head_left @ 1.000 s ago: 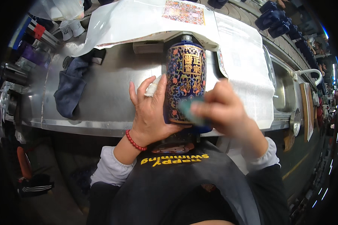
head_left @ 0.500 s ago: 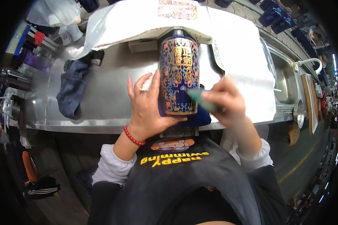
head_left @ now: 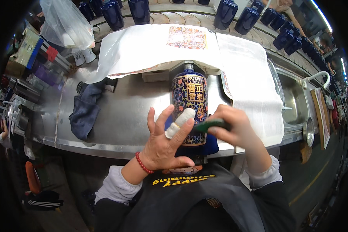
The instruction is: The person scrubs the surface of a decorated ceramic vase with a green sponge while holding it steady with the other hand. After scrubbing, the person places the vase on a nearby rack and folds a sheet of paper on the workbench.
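Note:
A dark blue bottle [head_left: 191, 92] with a colourful floral and gold decal lies on its back before me, its neck pointing away. My left hand [head_left: 160, 145] is at the bottle's lower left with fingers spread; a white wrap covers one finger, which reaches over the decal. Whether it touches the bottle I cannot tell. My right hand [head_left: 237, 127] is closed round a flat green scraper [head_left: 213, 124], its edge at the lower part of the decal. Dark blue cloth [head_left: 211, 146] shows at the bottle's lower right.
White paper [head_left: 139, 48] with a patterned decal sheet [head_left: 187, 38] spreads beyond the bottle. A crumpled blue-grey cloth [head_left: 85, 112] lies on the steel table at left. At right are a sink [head_left: 293, 83] and a metal bowl [head_left: 308, 131]. Blue bottles [head_left: 225, 14] stand on the conveyor behind.
My left hand has let go of the bottle's side, and its fingers now spread over the lower decal. The scraper has tilted flatter, still in my right hand. The view has shifted upward.

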Demonstrator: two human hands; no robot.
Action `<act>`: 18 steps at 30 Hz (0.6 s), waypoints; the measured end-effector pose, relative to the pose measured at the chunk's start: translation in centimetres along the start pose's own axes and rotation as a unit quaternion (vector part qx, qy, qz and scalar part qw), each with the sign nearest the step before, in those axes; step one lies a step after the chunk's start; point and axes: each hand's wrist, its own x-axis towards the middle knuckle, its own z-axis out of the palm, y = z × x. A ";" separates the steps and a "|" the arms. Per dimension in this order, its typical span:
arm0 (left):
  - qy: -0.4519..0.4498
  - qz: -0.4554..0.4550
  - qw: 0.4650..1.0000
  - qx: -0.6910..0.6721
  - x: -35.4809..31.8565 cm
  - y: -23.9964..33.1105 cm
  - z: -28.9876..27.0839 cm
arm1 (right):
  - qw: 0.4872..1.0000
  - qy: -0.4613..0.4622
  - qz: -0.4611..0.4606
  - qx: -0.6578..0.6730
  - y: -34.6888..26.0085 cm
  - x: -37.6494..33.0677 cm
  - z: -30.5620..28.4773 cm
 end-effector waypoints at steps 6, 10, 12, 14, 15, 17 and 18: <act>0.023 -0.021 0.999 -0.029 5.0 -6.0 0.2 | 0.974 0.209 -0.045 -0.073 0.5 4.6 -0.2; 0.045 -0.027 0.998 -0.043 2.6 -3.6 -0.1 | 0.962 0.025 -0.218 -0.163 -3.7 4.3 -0.8; 0.048 -0.026 0.997 -0.062 0.1 -1.5 0.0 | 0.981 -0.075 -0.165 -0.071 -4.7 5.2 -1.4; 0.085 -0.048 0.993 -0.071 -1.5 -0.1 0.8 | 0.992 -0.044 -0.115 0.001 -4.3 7.1 -1.9; 0.116 -0.077 0.988 -0.069 -1.9 0.4 1.1 | 0.997 0.025 -0.017 0.067 -3.8 8.1 -1.7; 0.097 -0.160 0.979 -0.075 -2.2 0.5 1.5 | 0.955 0.192 -0.064 -0.217 -3.7 9.2 -1.7; 0.068 -0.184 0.978 -0.070 -2.0 0.5 1.5 | 0.936 0.150 -0.165 -0.271 -3.9 9.1 -1.5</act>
